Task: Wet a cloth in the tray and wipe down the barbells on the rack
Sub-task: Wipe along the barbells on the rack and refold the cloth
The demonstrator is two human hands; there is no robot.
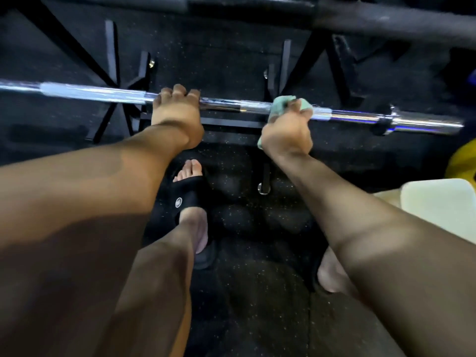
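Note:
A chrome barbell (226, 104) runs left to right across the middle of the head view, resting on a black rack (229, 122). My left hand (177, 112) grips the bar near its middle, fingers curled over the top. To its right, my right hand (286, 130) is closed around a pale green cloth (279, 104) that is wrapped on the bar. A corner of the cloth hangs below my wrist. The bar's right sleeve (422, 124) sticks out past the rack.
Black rack legs (337, 65) and another dark bar (386, 19) lie beyond the barbell. A white tray (438, 199) sits on the floor at the right edge, with something yellow (463, 161) behind it. My sandalled foot (188, 199) stands on the speckled black rubber floor.

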